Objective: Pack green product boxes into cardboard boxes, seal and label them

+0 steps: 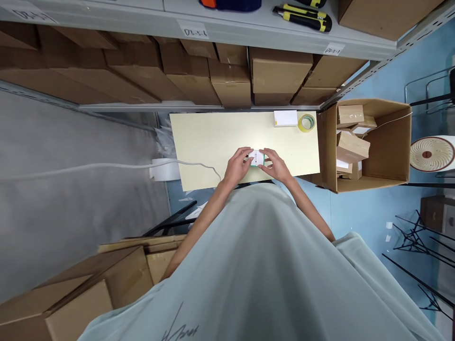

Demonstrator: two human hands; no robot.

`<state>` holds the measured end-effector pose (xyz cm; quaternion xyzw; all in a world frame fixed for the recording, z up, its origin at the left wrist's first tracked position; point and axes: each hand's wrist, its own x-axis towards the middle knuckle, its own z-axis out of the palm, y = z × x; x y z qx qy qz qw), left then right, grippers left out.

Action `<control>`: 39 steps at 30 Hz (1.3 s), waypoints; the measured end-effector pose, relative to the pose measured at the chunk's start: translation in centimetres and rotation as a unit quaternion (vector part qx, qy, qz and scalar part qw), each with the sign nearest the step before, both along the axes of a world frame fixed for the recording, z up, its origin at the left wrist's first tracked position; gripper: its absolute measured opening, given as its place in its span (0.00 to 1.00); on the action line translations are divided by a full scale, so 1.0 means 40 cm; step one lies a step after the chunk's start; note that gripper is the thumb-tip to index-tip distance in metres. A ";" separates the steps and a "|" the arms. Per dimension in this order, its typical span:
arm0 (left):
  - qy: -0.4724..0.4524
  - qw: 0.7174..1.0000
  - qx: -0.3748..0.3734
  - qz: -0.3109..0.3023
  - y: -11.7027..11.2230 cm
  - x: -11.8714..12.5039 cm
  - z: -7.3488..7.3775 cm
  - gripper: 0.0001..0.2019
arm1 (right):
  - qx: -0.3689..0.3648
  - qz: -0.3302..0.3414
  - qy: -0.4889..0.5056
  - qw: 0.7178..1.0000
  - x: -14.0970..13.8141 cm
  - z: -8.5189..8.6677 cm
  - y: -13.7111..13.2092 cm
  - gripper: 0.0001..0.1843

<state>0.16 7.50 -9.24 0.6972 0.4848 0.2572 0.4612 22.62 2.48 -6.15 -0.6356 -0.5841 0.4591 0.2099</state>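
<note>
A small white piece with a green edge (256, 157) is held low over the pale table (206, 137), near its front edge. My left hand (239, 166) grips its left side with fingers and thumb. From the right, my right hand (275, 166) closes on the opposite side. Dark marks show on the white face, too small to read; whether it is a box or a card I cannot tell. Farther back on the table lie a white box (285, 118) and a roll of yellowish tape (306, 123).
A large open carton (373, 175) with several small brown boxes stands right of the table. Behind rises a shelf rack (142, 21) with cartons and yellow-black utility knives (307, 19). A white cable (142, 166) crosses from the left. More cardboard (128, 279) lies lower left.
</note>
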 end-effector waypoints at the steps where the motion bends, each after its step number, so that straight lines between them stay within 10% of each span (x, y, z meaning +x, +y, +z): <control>1: -0.001 1.000 -0.003 0.001 -0.001 0.000 0.000 0.20 | 0.001 0.011 -0.021 1.000 -0.002 0.002 0.005 0.34; 39: 0.031 0.998 -0.047 -0.024 0.082 0.004 0.019 0.15 | 0.033 0.033 -0.033 0.998 0.023 -0.011 0.022 0.38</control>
